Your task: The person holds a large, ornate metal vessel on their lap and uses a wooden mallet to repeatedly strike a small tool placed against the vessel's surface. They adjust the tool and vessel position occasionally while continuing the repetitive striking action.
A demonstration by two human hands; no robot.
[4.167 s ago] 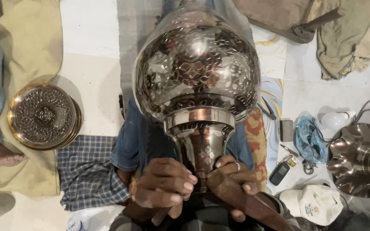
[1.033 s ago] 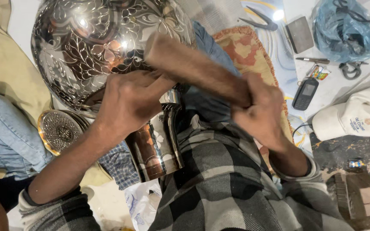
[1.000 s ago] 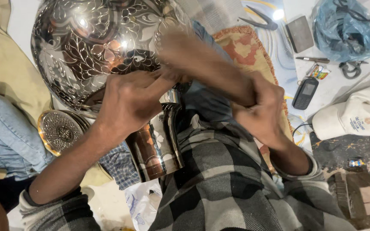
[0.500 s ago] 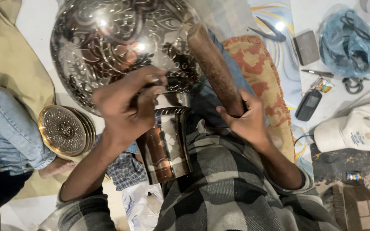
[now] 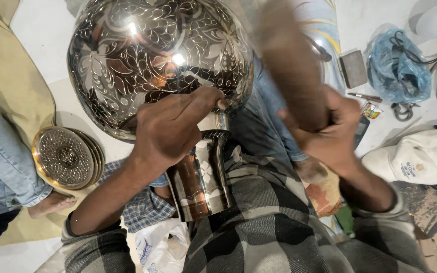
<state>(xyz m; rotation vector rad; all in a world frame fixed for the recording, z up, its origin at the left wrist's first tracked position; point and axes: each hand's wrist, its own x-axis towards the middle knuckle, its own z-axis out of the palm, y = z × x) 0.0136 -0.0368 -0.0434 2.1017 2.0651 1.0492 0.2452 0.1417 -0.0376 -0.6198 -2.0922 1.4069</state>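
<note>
The left hand (image 5: 170, 129) rests curled against the engraved metal vase (image 5: 160, 65) lying in the lap, fingertips pinched at its neck. The right hand (image 5: 330, 129) grips a blurred wooden mallet (image 5: 289, 65) beside it.

White floor (image 5: 36, 30): tan cloth (image 5: 6, 76) left, stacked brass discs (image 5: 67, 157), blue bag (image 5: 398, 71), white cap (image 5: 416, 162), grey block (image 5: 354, 69), patterned mat (image 5: 322, 189).

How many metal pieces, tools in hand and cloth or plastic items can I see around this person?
Engraved metal vessel: 1
Round metal discs, stacked: 1 stack, count unclear
Wooden mallet in right hand: 1
Small tool under left hand: 1, mostly hidden
White cap: 1
Blue plastic bag: 1
Total: 6
</note>
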